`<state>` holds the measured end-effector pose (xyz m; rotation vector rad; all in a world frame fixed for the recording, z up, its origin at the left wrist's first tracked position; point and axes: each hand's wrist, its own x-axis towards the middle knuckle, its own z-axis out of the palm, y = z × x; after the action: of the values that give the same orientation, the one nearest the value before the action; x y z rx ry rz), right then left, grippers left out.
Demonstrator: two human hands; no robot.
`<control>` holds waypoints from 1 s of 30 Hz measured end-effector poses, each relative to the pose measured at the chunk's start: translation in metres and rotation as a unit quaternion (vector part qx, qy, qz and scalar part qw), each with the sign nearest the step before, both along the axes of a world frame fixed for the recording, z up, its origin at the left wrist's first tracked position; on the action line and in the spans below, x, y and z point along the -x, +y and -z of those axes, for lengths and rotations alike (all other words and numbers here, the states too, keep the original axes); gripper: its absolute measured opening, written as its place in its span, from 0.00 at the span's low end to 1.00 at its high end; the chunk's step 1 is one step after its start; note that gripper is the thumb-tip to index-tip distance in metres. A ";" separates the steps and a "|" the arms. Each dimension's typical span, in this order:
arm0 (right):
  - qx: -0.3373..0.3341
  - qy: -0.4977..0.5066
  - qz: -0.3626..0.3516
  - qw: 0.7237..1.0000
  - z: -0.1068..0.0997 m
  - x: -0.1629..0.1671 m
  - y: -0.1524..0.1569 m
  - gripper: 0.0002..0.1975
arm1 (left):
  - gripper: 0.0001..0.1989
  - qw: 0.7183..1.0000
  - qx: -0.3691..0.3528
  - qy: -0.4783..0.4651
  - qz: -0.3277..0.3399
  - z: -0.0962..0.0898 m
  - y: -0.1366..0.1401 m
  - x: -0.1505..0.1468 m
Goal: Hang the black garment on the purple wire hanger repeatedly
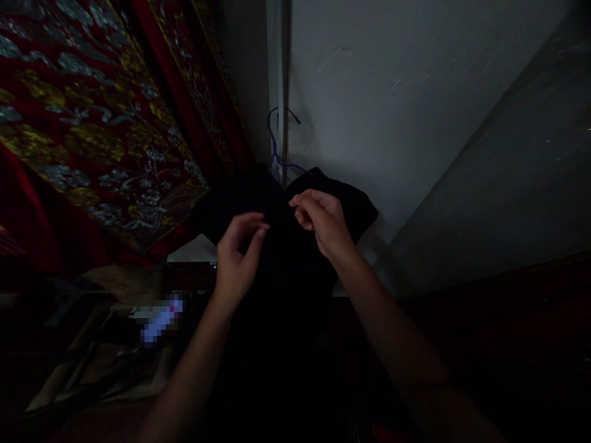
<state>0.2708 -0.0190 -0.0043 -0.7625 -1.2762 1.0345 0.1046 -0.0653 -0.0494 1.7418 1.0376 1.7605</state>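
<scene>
A black short-sleeved garment [295, 271] hangs on a purple wire hanger [295, 165] in front of me. My left hand [240, 252] is at its left front, thumb and forefinger curled towards each other in a pinch on the dark cloth. My right hand [323, 218] sits a little higher, near the neckline, with thumb and forefinger pressed together on the garment and the other fingers curled in. In this gloom the cloth between the fingertips hardly shows, and the garment's lower part melts into shadow.
The hanger hooks at a pale vertical post or pipe [278, 74] along the grey wall [397, 98]. A red cloth with gold and silver embroidery [101, 123] drapes at the upper left. Below it are dim wooden bars [69, 375] and a blurred-out bluish item [161, 320].
</scene>
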 end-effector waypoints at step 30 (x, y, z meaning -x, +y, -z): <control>0.038 -0.129 0.083 0.987 0.060 0.026 0.027 0.10 | 0.08 0.958 -0.158 0.195 -0.140 -0.073 0.047 0.007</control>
<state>0.2450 0.0078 -0.0640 -1.0700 -1.3717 0.8719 0.0974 -0.0179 0.0235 2.3072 1.2692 1.8762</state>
